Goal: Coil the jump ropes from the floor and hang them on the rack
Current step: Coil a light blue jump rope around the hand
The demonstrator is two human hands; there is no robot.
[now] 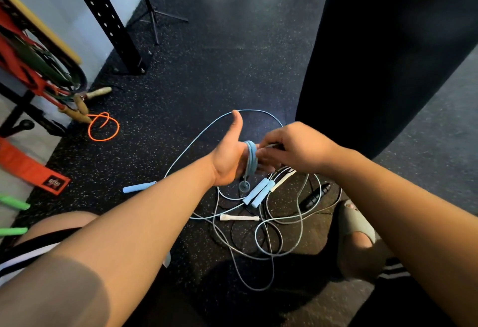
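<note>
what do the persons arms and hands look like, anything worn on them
Both arms are bare as far up as the head view shows, with no sleeves in sight. The left hand and the right hand wear no gloves. No watch or band shows on either wrist, and no ring on the fingers that can be seen. No markings are visible.

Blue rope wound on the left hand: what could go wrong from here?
1. The blue rope appears to trail into the tangle of other cords on the floor; pulling may drag or knot them.
2. The coil only loops over the left hand and could slip off while the right hand pinches the next turn.
</note>
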